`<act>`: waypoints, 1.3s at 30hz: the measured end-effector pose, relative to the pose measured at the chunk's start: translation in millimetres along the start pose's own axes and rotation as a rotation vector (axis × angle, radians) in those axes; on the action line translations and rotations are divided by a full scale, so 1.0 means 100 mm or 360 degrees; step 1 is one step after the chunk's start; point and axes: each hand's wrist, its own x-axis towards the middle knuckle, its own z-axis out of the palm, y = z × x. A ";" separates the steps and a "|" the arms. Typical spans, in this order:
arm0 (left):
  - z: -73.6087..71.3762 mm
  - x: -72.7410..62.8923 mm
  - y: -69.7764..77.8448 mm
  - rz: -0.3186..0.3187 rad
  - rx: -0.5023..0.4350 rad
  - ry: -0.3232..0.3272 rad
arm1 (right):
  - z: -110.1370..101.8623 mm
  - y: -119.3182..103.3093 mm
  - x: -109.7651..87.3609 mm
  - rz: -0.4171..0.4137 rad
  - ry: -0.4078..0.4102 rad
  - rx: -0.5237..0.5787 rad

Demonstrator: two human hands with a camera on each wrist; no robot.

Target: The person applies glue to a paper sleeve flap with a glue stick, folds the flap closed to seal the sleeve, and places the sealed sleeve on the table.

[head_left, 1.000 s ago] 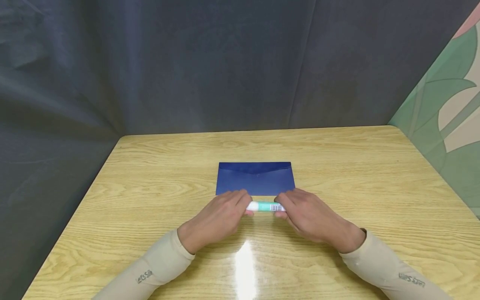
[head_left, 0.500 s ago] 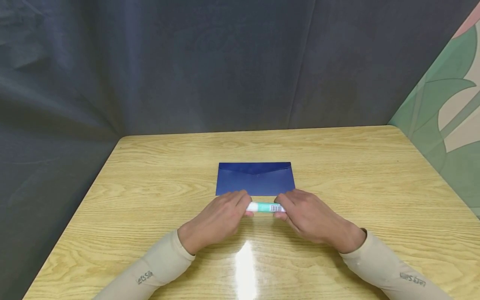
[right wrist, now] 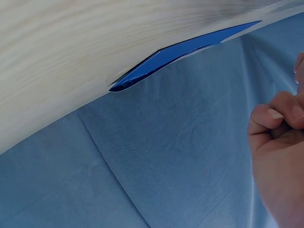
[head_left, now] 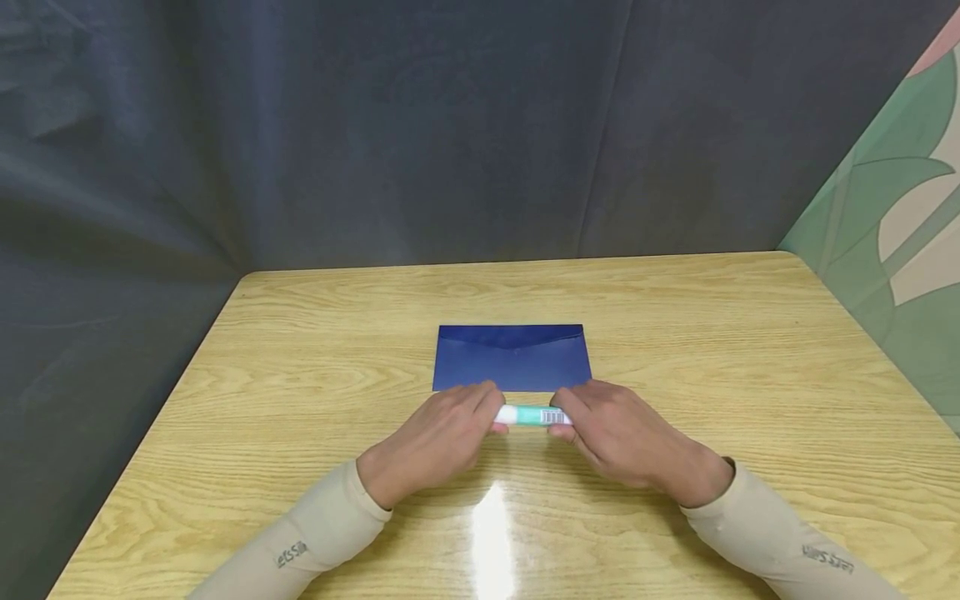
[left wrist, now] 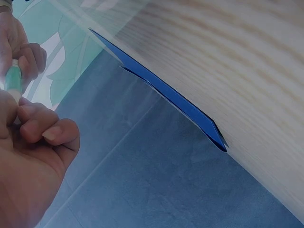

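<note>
Level between both hands is a white and mint-green glue stick with a barcode near its right end. My left hand pinches its white left end, and my right hand grips the barcode end; both tips are covered by fingers. Just beyond the hands lies a dark blue envelope, its pointed flap along the far side. In the left wrist view, the curled left hand meets the white end of the tube, whose green part shows. Curled fingers of the right hand show at the right wrist view's edge.
A light wood-grain table fills the area below. Dark cloth hangs behind it and on the left. A green leaf-patterned panel borders the right side. Light reflects off the tabletop between the forearms.
</note>
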 end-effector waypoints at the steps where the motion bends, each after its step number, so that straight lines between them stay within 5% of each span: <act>1: 0.00 0.00 0.00 0.0002 0.0005 0.0000 | 0.00 0.00 0.00 0.0002 -0.0003 0.0002; 30: 0.02 0.00 0.02 0.0022 0.0011 -0.0008 | -0.01 -0.03 0.01 0.0011 0.0014 -0.0032; 39: 0.00 0.01 0.00 0.0030 0.0134 -0.0035 | -0.04 -0.06 0.04 -0.0034 0.0017 0.0047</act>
